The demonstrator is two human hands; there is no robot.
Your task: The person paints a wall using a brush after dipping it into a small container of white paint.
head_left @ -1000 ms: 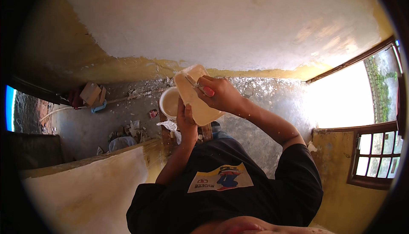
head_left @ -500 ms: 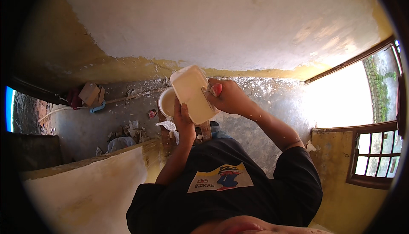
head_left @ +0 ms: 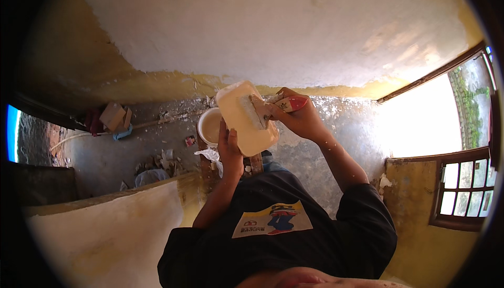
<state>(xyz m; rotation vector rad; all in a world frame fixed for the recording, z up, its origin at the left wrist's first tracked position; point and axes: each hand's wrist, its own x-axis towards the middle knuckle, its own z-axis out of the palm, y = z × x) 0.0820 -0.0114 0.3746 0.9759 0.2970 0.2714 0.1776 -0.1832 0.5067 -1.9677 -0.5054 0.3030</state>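
My left hand (head_left: pixel 230 154) grips a shallow cream rectangular tray (head_left: pixel 239 133) by its near left edge, thumb up along the side. Closed round the red handle of a wide, flat paintbrush (head_left: pixel 261 113) is my right hand (head_left: pixel 304 121). The brush's pale bristle end lies against the inside of the tray, towards its right side. Whether there is a layer of paint in the tray is hard to make out. Just left of the tray stands a round white bucket (head_left: pixel 200 130) holding a beige liquid, partly hidden behind the tray and my left hand.
A crumpled white plastic bag (head_left: pixel 211 155) lies below the bucket on a wooden surface. Ahead rises a wall (head_left: pixel 273 31) with a whitish coat over yellow. Cardboard boxes (head_left: pixel 112 116) and a debris pile (head_left: pixel 157 168) are on the left. A low wall (head_left: pixel 121 209) runs at lower left.
The brush has turned so that its flat face and handle now show, and my right hand has shifted a little right. The tray is tilted slightly differently, still in my left hand.
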